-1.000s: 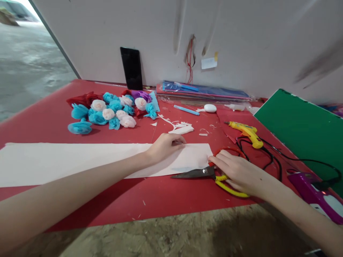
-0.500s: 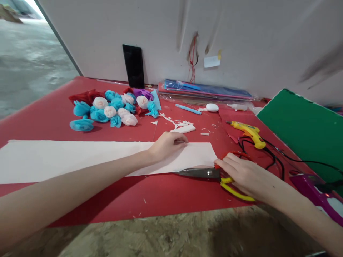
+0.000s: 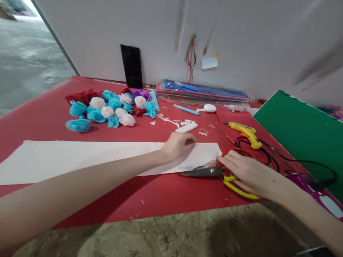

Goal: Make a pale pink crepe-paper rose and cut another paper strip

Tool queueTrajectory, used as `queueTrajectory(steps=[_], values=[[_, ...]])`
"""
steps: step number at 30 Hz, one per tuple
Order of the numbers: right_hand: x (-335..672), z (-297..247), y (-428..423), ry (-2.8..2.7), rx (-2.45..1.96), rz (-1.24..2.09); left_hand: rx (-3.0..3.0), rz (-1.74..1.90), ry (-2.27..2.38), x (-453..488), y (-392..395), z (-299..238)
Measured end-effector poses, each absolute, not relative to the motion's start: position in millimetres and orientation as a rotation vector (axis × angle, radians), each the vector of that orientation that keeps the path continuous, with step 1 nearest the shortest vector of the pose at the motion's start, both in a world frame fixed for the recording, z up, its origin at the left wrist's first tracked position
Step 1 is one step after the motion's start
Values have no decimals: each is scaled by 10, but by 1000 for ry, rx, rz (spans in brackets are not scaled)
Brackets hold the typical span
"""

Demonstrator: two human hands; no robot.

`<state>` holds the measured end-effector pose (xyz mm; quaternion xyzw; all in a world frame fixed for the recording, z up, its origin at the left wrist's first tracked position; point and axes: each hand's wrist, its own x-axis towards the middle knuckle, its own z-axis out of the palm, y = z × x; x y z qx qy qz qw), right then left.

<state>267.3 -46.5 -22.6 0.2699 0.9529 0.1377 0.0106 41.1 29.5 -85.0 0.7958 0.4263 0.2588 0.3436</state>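
Note:
A long pale paper strip [image 3: 80, 159] lies across the red table cover [image 3: 166, 194]. My left hand [image 3: 178, 146] rests on the strip's right part, its fingers curled and pressed together at the far edge. Scissors [image 3: 203, 172] with red and yellow handles lie just beyond the strip's right end, blades pointing left. My right hand [image 3: 248, 173] lies over the handles with its fingers closed around them and the fingertips near the strip's corner.
Several blue, white and red paper flowers [image 3: 107, 109] are heaped at the back left. Also at the back are a black phone [image 3: 131, 66] against the wall, stacked paper packs [image 3: 203, 92], a blue pen [image 3: 186, 109] and paper scraps [image 3: 186, 126]. To the right are a yellow glue gun [image 3: 245, 132] with black cable, a green board [image 3: 302, 132] and a purple device [image 3: 318, 194].
The paper strip has slid to the right under my left hand. My right hand stays on the scissors' handles. The view has shifted slightly.

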Motion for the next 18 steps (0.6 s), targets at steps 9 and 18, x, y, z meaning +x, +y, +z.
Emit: queueTrajectory(steps=[9,18], values=[[2667,-342,-385,3003,842,352,2087,691,1096,419,295,-883],[2743,-401,-399,3062,843,412,2070,680,1106,418,260,-821]])
